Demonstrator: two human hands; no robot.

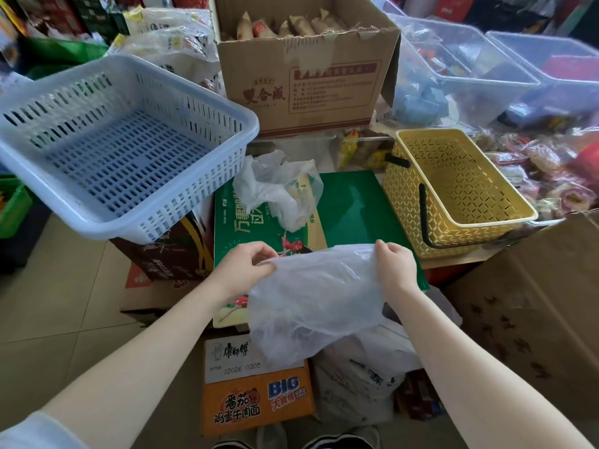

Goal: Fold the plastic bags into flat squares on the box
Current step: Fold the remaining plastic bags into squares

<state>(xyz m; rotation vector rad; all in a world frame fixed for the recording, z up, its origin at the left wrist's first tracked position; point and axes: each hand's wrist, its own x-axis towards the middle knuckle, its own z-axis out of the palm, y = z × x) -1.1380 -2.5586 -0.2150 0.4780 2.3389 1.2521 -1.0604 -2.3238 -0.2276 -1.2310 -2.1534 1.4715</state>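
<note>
Your left hand [248,265] pinches the top left corner of a clear plastic bag [316,301], and your right hand [393,264] pinches its top right corner; the two hands are apart, with the bag's upper edge stretched between them; the bag hangs down from your fingers over the near edge of the green box [353,209], its lower part drooping in front of the box toward an orange carton [256,403] on the floor. A second bag, crumpled [278,186], lies on the far left part of the green box, untouched by either hand. A yellow basket [453,192] with a black handle stands just beside the box on its right; a blue-white basket [120,144] sits tilted on dark cartons to the left; a brown cardboard box [304,69] holding wrapped snacks stands behind; clear bins [486,66] sit at the far right.
</note>
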